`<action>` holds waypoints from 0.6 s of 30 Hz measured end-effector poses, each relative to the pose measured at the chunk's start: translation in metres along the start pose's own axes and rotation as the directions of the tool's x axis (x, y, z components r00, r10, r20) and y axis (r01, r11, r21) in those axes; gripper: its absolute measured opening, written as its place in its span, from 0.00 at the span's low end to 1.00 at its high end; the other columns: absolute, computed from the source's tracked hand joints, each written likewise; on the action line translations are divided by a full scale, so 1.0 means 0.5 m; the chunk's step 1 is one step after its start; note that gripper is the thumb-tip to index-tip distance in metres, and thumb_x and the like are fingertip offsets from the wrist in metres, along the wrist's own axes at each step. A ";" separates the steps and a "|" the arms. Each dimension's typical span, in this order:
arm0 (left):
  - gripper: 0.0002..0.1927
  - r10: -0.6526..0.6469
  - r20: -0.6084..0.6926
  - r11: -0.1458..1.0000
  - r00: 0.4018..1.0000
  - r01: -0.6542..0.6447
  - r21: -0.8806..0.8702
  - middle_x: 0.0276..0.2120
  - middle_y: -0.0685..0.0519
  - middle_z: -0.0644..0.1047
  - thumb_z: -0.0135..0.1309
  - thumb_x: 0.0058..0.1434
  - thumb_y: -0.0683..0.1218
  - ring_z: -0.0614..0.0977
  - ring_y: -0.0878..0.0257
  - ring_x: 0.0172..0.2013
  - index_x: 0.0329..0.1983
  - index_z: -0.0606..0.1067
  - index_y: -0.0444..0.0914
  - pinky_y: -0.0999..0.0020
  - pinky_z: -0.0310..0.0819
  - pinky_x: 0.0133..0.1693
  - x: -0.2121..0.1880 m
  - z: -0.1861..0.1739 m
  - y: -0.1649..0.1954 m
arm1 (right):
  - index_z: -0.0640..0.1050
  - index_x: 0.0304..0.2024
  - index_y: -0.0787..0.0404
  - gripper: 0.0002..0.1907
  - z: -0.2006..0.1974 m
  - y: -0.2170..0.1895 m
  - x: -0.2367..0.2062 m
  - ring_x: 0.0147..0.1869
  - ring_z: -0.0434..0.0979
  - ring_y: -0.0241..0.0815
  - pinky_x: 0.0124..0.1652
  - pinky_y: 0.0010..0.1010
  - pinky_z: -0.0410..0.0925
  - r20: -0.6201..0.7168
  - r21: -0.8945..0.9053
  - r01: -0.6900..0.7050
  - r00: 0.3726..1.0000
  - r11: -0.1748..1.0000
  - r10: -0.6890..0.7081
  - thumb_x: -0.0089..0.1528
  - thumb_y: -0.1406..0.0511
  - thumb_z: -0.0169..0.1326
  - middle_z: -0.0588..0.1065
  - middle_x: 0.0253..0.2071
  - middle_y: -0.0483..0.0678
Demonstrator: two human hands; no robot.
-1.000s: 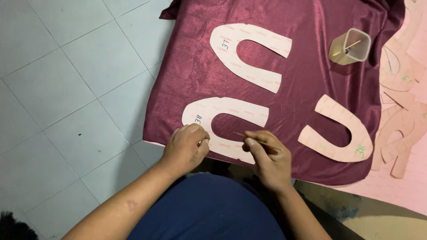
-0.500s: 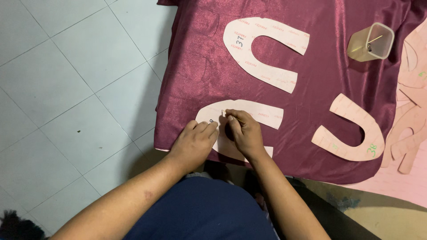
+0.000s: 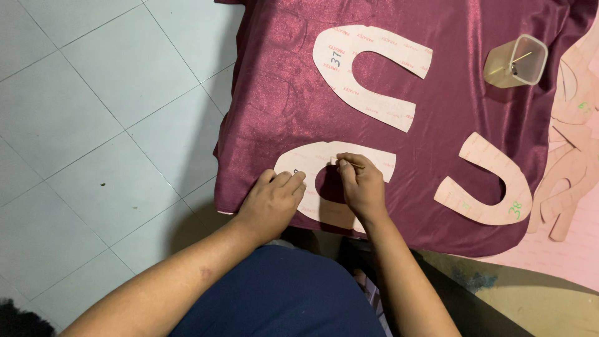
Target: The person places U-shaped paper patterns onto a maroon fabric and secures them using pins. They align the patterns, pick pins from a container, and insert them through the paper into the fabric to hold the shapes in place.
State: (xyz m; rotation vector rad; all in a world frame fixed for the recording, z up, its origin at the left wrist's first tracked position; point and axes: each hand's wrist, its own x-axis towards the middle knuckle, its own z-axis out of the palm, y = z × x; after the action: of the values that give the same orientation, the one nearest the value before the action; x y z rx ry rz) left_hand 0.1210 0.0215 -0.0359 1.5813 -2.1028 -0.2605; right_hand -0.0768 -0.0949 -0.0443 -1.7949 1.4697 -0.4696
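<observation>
Pressing my left hand (image 3: pixel 274 196) flat on the near pattern (image 3: pixel 324 187) lying on the maroon cloth (image 3: pixel 437 125), I pinch a thin marker (image 3: pixel 350 165) in my right hand (image 3: pixel 360 184) at its inner curve.

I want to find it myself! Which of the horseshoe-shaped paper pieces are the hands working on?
Look at the dark red cloth spread over the tiled floor. Three U-shaped paper patterns lie on it; take the one at its near edge. Only this one has the left hand pressing it flat and the right hand holding a thin stick to its inner curve.
</observation>
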 end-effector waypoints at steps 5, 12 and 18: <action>0.15 -0.006 0.020 1.000 1.000 0.005 0.025 0.54 0.49 0.77 0.51 0.55 0.42 0.77 0.58 0.47 0.45 0.79 0.34 0.59 0.67 0.50 0.003 0.005 0.004 | 0.82 0.48 0.65 0.11 -0.023 0.024 0.013 0.43 0.82 0.37 0.45 0.27 0.74 -0.050 0.030 -0.033 0.998 0.999 0.035 0.68 0.67 0.52 0.82 0.43 0.51; 0.15 -0.006 0.033 0.999 0.999 0.004 0.039 0.54 0.49 0.77 0.51 0.55 0.41 0.76 0.58 0.48 0.46 0.78 0.34 0.59 0.67 0.50 0.005 0.011 0.007 | 0.82 0.47 0.65 0.11 -0.048 0.040 0.003 0.46 0.83 0.40 0.47 0.28 0.74 -0.053 -0.021 -0.040 0.998 0.999 0.039 0.67 0.66 0.52 0.82 0.45 0.52; 0.13 -0.022 0.053 0.999 0.998 0.020 0.034 0.54 0.50 0.78 0.51 0.56 0.41 0.77 0.59 0.48 0.44 0.78 0.36 0.59 0.67 0.49 0.006 0.014 0.011 | 0.83 0.46 0.64 0.11 -0.082 0.055 0.007 0.46 0.81 0.41 0.47 0.30 0.72 -0.131 -0.120 -0.127 0.985 0.985 0.111 0.67 0.66 0.52 0.81 0.44 0.52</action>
State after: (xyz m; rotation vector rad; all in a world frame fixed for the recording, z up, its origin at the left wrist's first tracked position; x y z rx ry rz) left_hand 0.1124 0.0195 -0.0387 1.6336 -2.1427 -0.2787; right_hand -0.1228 -0.1128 -0.0388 -1.7907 1.7175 -0.4412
